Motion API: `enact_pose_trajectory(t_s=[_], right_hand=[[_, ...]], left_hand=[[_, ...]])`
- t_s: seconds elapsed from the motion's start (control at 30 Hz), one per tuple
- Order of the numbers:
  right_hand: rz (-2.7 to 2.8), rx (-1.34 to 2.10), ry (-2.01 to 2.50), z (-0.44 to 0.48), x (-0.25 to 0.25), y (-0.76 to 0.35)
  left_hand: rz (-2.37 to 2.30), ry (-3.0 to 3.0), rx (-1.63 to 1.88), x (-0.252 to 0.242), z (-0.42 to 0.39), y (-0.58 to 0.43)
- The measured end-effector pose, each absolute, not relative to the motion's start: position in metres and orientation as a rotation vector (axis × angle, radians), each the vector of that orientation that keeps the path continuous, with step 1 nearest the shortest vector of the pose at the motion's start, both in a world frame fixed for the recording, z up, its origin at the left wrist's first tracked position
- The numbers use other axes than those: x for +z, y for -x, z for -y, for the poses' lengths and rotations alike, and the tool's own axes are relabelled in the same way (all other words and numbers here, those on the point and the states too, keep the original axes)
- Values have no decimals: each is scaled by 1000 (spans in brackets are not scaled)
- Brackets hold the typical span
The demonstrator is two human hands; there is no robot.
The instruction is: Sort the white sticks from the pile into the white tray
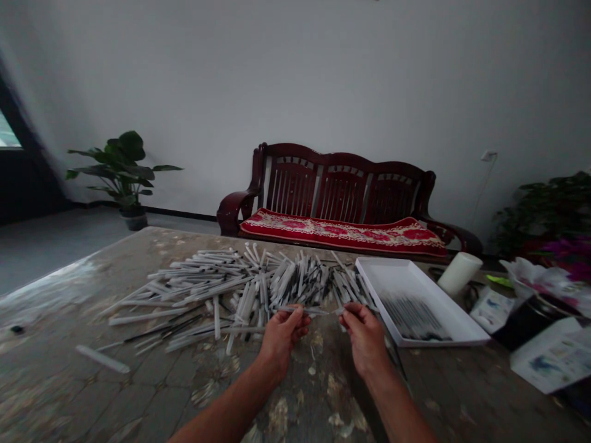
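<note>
Your stone-pattern desk fills most of the view, with a dark wooden bench against the wall behind it. A big messy pile of pens is spread across the middle of the desk. A white tray with dark sticks in it sits just to its right. Your left hand and right hand are at the pile's near edge, both pinched onto a thin grey pen stretched between them just above the desk.
</note>
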State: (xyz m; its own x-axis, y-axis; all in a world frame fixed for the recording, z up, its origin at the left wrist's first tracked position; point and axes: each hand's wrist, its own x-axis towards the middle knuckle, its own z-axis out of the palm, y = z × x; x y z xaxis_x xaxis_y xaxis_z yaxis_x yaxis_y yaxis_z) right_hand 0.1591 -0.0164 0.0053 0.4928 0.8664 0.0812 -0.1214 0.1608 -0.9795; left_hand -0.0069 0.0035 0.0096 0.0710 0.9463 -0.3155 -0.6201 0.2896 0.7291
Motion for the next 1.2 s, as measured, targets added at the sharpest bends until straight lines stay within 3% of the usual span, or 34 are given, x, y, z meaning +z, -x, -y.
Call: enact_pose_trajectory(t_s=[0.3, 0.67, 0.8, 1.0, 1.2], right_hand=[[622, 922, 1104, 22, 5, -135], [813, 933, 1172, 21, -3, -139], [1024, 792, 1256, 19, -4, -143], [1501, 311, 1318, 20, -3, -153], [1635, 292, 1399, 28, 3, -153]], left_hand=[[-867, -467, 1245, 9, -4, 6], [-885, -490, 1230, 8, -9, 9], [-904, -493, 1230, 8, -8, 9], [-904, -521, 1221, 9, -8, 10], [-914, -670, 1262, 9, -9, 11]])
